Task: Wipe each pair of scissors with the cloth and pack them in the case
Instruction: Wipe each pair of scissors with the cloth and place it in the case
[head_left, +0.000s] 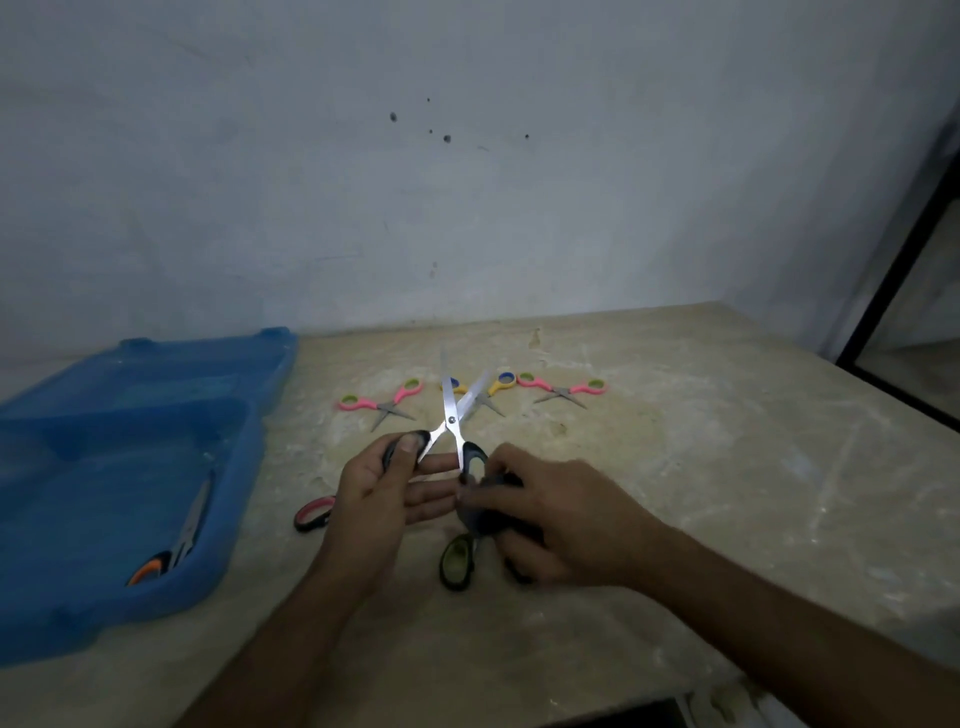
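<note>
My left hand (382, 493) grips one black handle of a pair of black-handled scissors (451, 415), held above the table with the blades spread and pointing away. My right hand (545, 519) holds a dark cloth (483, 512) bunched against the other handle. The open blue case (130, 499) lies at the left, with orange-handled scissors (174, 545) inside. On the table lie two pink-handled scissors (382, 402) (563, 389), yellow-handled scissors (491, 389) behind the raised blades, a pink-and-black handle (313, 513) partly hidden by my left hand, and a green-and-black handle (458, 562) under my hands.
The beige table (701, 467) meets a grey wall (467, 182) at the back. A black frame edge (904, 249) stands at the far right. The table's front edge runs along the bottom of the view.
</note>
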